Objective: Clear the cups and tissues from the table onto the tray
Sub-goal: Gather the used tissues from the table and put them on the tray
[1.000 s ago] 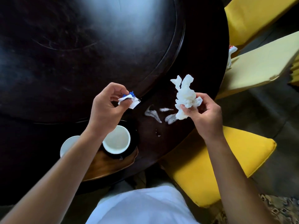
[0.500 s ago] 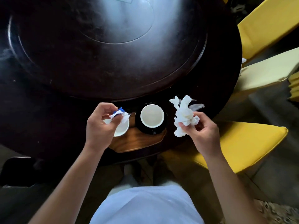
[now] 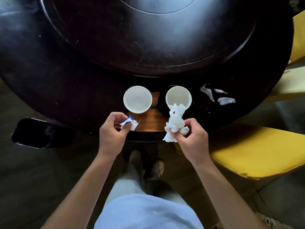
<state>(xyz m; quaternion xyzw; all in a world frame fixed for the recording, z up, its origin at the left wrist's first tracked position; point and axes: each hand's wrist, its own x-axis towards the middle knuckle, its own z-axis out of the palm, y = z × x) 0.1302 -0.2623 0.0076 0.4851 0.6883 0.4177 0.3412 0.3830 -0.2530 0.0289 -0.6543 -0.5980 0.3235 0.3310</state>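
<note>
A wooden tray (image 3: 149,120) lies at the near edge of the round dark table (image 3: 69,83). Two white cups stand on it: the left cup (image 3: 137,99) and the right cup (image 3: 178,96), which sits on a dark saucer. My left hand (image 3: 112,131) pinches a small white and blue wrapper (image 3: 129,124) just over the tray's left end. My right hand (image 3: 189,138) grips a crumpled white tissue (image 3: 175,123) over the tray's right end, its top overlapping the right cup's rim. Small white tissue scraps (image 3: 216,96) lie on the table to the right of the cups.
A raised round turntable (image 3: 148,38) fills the table's middle. Yellow chairs (image 3: 257,154) stand close on the right. A dark bin-like object (image 3: 33,133) sits on the floor at the left. My feet and pale trousers are below the table edge.
The view has pulled back and shifted, so the tray and cups sit further up. Both hands have dropped toward the tray's near edge, still holding the wrapper and the tissue.
</note>
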